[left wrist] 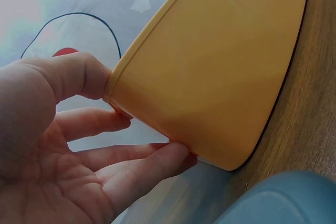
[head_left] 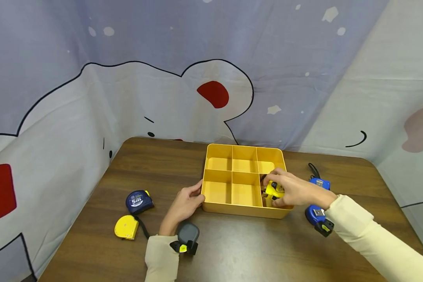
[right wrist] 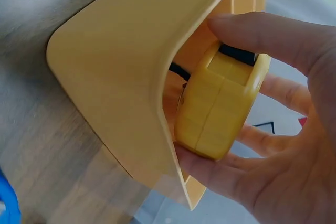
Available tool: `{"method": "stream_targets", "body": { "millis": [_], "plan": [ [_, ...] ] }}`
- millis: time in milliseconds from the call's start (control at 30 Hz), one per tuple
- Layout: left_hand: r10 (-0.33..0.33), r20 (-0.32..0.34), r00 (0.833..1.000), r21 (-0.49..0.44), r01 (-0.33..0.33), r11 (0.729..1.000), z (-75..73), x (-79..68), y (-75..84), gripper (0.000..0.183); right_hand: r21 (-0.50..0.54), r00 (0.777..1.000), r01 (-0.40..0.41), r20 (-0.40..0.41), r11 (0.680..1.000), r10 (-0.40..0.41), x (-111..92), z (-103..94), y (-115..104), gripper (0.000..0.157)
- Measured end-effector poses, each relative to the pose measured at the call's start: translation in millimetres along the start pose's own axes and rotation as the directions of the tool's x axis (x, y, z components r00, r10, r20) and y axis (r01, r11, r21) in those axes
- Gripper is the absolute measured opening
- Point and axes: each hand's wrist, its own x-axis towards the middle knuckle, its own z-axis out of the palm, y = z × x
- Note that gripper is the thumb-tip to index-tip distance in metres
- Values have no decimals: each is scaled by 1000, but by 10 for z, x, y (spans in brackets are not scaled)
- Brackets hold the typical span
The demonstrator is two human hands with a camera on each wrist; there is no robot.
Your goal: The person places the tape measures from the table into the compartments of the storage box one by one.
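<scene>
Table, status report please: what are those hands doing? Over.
Right hand gripping yellow tape measure, partly inside yellow box. Left hand holding box's near left corner. Grey tape measure nearby, apparently not blocking.

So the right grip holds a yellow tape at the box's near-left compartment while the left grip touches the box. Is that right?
Not quite: the compartment is wrong. The right grip holds the yellow tape at the box's near-right compartment, as the head view shows. The left grip does touch the box.
</scene>
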Motion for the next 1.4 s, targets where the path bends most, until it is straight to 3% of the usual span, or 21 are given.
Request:
{"method": "stream_targets", "body": {
  "millis": [233, 400, 533, 700, 933, 1400],
  "plan": [
    [13, 25, 1000, -45, -12, 999, -15, -46, 139, 49, -42, 998, 8, 60, 999, -5, -1, -25, -13, 43],
    [6, 11, 1000, -1, -6, 1000, -21, -98, 300, 49, -75, 996, 12, 86, 997, -6, -5, -17, 1, 46],
    [5, 8, 1000, 12, -5, 1000, -28, -105, 329, 49, -96, 995, 20, 95, 995, -11, 2, -14, -1, 47],
    [6, 9, 1000, 2, -6, 1000, -29, -101, 303, 49, -113, 992, 31, 126, 993, -16, 42, 12, 3, 45],
    [15, 1, 1000, 20, -15, 1000, 15, 9, 22, 51, -159, 990, 71, 136, 985, -49, 85, 121, 96, 45],
    [4, -8, 1000, 36, -3, 999, -8, -11, 5, 51, -159, 987, 95, 140, 983, -73, 173, 258, 190, 54]
  ]
}}
